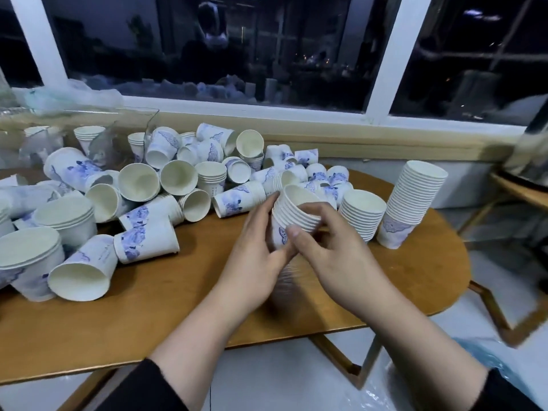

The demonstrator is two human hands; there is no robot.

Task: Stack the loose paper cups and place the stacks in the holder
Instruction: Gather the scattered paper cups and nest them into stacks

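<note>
Wooden table (184, 295): oval top of warm brown wood, standing below a window (237, 48) with white frames and dark panes.
Held stack (292, 215): a short stack of nested white paper cups with blue print, upright with the mouth facing up, held over the middle of the table between both hands.
Left hand (258, 256): wrapped round the left side of the held stack, fingers curled against the cup wall, thumb low by the base.
Right hand (332, 247): grasping the right side of the held stack, fingers bent over the rims, thumb pressed on the front of the cups.
Loose cups (154, 185): a big heap over the left and back of the table, most lying on their sides, some nested in short runs, mouths pointing every way.
Medium stack (361, 215): upright on the table just right of the hands, with the tall one just beside it.
Tall stack (412, 203): upright and leaning a little, nearer the right end of the table.
Plastic wrap (68, 96): crumpled clear sheet on the sill at the back left.
Sleeves: dark cuffs at both wrists, at the bottom edge.
Holder: I cannot tell which item it is.
</note>
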